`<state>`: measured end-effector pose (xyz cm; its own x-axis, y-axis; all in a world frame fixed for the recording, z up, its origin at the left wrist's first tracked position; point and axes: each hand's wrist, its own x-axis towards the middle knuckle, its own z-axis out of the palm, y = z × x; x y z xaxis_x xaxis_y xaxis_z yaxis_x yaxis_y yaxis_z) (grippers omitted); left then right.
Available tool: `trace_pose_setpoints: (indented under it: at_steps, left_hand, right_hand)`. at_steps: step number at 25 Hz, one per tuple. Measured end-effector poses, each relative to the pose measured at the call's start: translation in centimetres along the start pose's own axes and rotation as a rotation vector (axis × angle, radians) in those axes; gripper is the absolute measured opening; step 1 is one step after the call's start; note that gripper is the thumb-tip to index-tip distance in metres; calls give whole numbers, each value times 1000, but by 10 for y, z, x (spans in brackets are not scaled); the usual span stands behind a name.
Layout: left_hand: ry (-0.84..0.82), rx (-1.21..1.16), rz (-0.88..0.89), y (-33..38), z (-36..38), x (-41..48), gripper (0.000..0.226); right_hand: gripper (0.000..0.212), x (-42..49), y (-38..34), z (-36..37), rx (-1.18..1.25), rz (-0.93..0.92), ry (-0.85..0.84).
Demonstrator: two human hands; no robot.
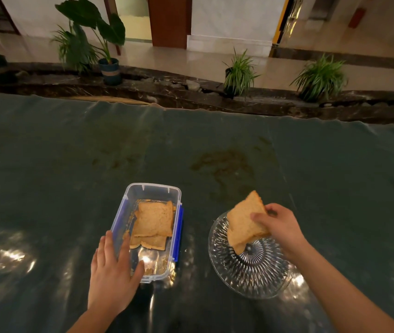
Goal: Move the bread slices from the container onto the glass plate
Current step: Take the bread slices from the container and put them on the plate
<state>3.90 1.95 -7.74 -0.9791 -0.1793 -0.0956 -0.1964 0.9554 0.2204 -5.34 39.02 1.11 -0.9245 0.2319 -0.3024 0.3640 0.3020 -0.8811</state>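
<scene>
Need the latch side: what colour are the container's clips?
Blue clips on the clear container, head view.

The setting appeared to be a building lobby: polished tile floor (pixel 203 61), potted plants (pixel 239 75) along a dark marble ledge (pixel 167 92), wooden door (pixel 169 20) at top centre.

You will find no text, label, brand, number or sign that can be read anywhere here. The clear container (pixel 151 227) with its blue clips carries no legible marking, and the glass plate (pixel 249 267) just to its right shows only a cut pattern, no lettering.
</scene>
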Motion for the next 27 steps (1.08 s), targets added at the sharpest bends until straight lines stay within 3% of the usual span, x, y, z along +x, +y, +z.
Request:
trace_pose_setpoints:
  at_steps: [9,16,21,27]
  left_hand:
    - [-3,24,4,0,0,1,83]
    - [-1,37,-4,1,1,1,74]
    - [-7,36,-5,0,1,1,73]
    - [-12,33,-7,1,-1,1,75]
  right_hand:
    - [24,23,91,10,189,237,-2]
    - [7,30,103,8,-265,226,113]
    - [16,29,99,4,-537,179,108]
    - [11,22,95,-1,-276,118,155]
